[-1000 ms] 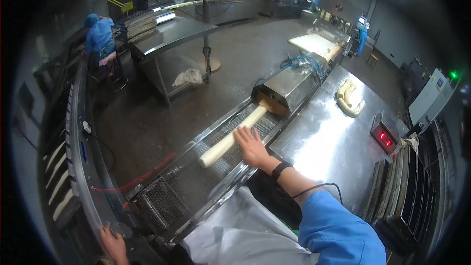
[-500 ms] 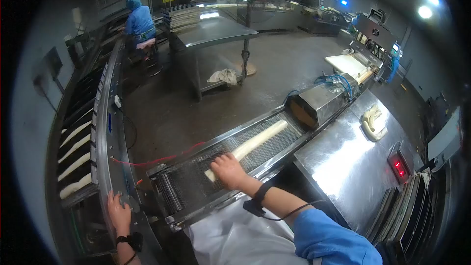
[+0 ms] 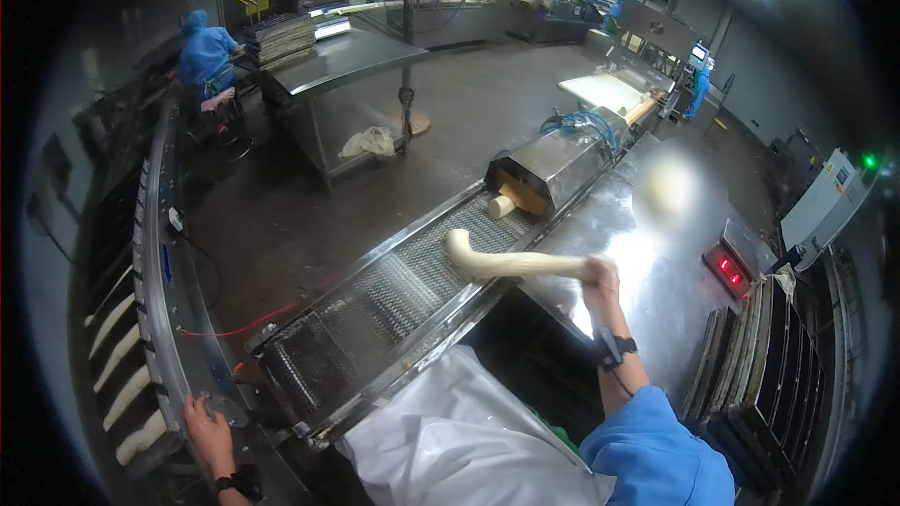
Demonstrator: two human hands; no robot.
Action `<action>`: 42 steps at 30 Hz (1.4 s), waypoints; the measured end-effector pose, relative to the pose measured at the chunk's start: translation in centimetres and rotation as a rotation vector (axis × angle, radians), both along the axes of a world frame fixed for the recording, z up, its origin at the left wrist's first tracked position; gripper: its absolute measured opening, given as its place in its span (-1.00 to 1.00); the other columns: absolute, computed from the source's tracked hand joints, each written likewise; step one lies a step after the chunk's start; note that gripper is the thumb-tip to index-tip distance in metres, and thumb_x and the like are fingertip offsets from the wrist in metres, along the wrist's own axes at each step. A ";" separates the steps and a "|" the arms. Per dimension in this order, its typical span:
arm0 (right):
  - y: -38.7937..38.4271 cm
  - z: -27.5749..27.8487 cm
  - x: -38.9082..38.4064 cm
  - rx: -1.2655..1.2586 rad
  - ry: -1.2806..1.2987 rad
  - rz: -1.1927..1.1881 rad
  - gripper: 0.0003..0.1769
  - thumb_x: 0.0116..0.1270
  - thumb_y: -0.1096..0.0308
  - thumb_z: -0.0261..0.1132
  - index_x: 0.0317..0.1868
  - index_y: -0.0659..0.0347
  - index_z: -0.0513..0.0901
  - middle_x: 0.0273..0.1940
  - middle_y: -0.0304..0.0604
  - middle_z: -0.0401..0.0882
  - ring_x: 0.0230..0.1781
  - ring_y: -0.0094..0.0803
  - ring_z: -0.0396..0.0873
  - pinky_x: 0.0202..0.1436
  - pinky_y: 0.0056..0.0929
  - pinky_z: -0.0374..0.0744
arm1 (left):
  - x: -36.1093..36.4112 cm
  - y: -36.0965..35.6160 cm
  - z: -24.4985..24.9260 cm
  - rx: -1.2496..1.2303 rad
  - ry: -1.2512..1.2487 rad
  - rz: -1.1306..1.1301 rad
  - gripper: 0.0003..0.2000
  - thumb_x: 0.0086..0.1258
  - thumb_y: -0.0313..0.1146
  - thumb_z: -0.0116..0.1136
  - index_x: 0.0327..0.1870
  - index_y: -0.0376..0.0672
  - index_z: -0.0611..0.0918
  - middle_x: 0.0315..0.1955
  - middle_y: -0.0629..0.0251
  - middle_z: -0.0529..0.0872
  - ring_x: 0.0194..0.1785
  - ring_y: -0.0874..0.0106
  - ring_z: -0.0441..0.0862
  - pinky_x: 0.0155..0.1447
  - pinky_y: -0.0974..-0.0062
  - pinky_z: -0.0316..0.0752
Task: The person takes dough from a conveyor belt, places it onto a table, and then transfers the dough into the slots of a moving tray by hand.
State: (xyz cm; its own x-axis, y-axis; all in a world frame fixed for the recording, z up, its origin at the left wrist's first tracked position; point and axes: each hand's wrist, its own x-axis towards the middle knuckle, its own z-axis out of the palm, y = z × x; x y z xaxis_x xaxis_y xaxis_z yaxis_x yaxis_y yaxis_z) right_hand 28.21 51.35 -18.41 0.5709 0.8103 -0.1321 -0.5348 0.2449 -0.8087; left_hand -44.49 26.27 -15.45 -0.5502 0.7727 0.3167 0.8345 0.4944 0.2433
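Observation:
My right hand (image 3: 603,283) grips one end of a long pale dough roll (image 3: 525,265) above the steel table's near edge. The roll's other end hooks upward over the mesh conveyor belt (image 3: 394,267). At the lower left, my left hand (image 3: 208,431) rests with fingers extended on the metal rail (image 3: 169,319) of another conveyor. Beside that hand, several dough strips (image 3: 122,398) lie in dark slots. The end of a second dough roll (image 3: 503,205) shows at the mouth of the metal housing (image 3: 553,173).
The steel table (image 3: 647,319) bears a blurred pale lump (image 3: 670,189) and a box with a red digital display (image 3: 727,270). Stacked trays (image 3: 750,365) stand at right. A person in blue (image 3: 206,56) sits far left by a metal table (image 3: 347,61). A red cord (image 3: 239,328) spans the two conveyors.
My right hand has lifted the dough roll off the mesh belt and carried it right, toward the steel table. Another roll's end has appeared at the housing. My left hand stays on the rail.

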 end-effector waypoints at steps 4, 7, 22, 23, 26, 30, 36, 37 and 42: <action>-7.8 -2.6 5.2 -0.501 -0.672 -0.491 -0.58 0.14 0.37 0.39 -0.02 0.33 0.48 -0.14 -0.02 0.56 -0.13 -0.19 0.57 0.02 -0.20 0.55 | 0.9 0.4 0.8 -0.033 -0.019 0.045 -0.63 0.12 -0.61 0.16 0.03 -0.34 0.57 0.33 -0.04 0.39 0.40 0.02 0.31 0.47 0.20 0.22; -10.2 -3.7 7.8 -0.650 -0.916 -0.661 -0.45 0.20 0.25 0.41 0.11 0.37 0.45 0.03 0.11 0.51 0.04 -0.03 0.52 0.17 -0.11 0.48 | -0.1 0.1 -0.3 -0.014 0.045 -0.004 -0.63 0.12 -0.61 0.15 0.03 -0.34 0.55 0.34 -0.04 0.38 0.41 0.01 0.30 0.48 0.18 0.21; 3.2 -1.8 -12.1 0.183 -1.778 0.068 -0.46 0.10 0.59 0.25 0.17 0.23 0.54 0.22 0.22 0.42 0.30 0.19 0.34 0.38 0.05 0.34 | 0.3 0.5 0.4 -0.043 0.038 0.017 -0.62 0.15 -0.61 0.12 0.05 -0.41 0.55 0.34 -0.02 0.38 0.41 0.01 0.30 0.47 0.19 0.23; 4.4 -1.3 -14.8 0.209 -1.784 0.106 -0.45 0.10 0.60 0.24 0.18 0.22 0.54 0.23 0.19 0.42 0.32 0.16 0.34 0.40 0.04 0.33 | 0.3 0.6 0.5 -0.040 0.042 0.018 -0.62 0.15 -0.61 0.12 0.05 -0.41 0.55 0.34 -0.02 0.38 0.41 0.01 0.30 0.47 0.19 0.23; 7.4 0.0 -21.1 0.225 -1.945 0.352 -0.52 0.16 0.55 0.20 0.15 0.18 0.55 0.20 0.08 0.47 0.33 0.02 0.37 0.43 0.03 0.27 | 0.0 0.4 0.1 -0.029 0.034 0.031 -0.64 0.13 -0.61 0.12 0.02 -0.41 0.56 0.34 -0.01 0.38 0.41 0.01 0.31 0.47 0.20 0.23; 8.5 0.8 -25.1 0.198 -2.226 0.582 -0.61 0.23 0.49 0.16 0.10 0.13 0.54 0.10 -0.04 0.53 0.25 -0.11 0.45 0.44 0.01 0.25 | -0.6 0.3 -0.8 -0.009 0.065 0.003 -0.62 0.09 -0.61 0.14 0.01 -0.40 0.57 0.33 -0.01 0.39 0.41 0.01 0.30 0.46 0.19 0.23; 6.7 3.5 -25.3 0.153 -2.172 0.704 -0.66 0.10 0.46 0.30 -0.05 0.09 0.58 -0.07 -0.12 0.58 0.13 -0.19 0.53 0.26 -0.02 0.40 | -0.1 0.5 -0.2 -0.012 0.032 0.029 -0.61 0.08 -0.61 0.14 0.02 -0.39 0.57 0.32 -0.02 0.40 0.40 0.00 0.30 0.46 0.17 0.23; 6.6 3.5 -24.3 0.153 -2.172 0.701 -0.66 0.10 0.46 0.30 -0.05 0.09 0.58 -0.07 -0.12 0.58 0.13 -0.19 0.53 0.26 -0.02 0.40 | 0.0 0.5 -0.1 -0.010 0.036 0.028 -0.60 0.08 -0.61 0.14 0.02 -0.39 0.57 0.32 -0.02 0.40 0.40 -0.01 0.31 0.46 0.16 0.23; 4.1 5.2 -13.7 -0.104 -0.801 0.479 -0.55 -0.04 0.51 0.41 -0.06 0.17 0.58 -0.12 -0.20 0.58 -0.10 -0.35 0.57 -0.03 -0.37 0.58 | -0.5 0.3 -0.5 0.019 0.034 0.006 -0.61 0.08 -0.61 0.15 0.02 -0.38 0.57 0.32 0.00 0.41 0.40 0.00 0.31 0.46 0.16 0.23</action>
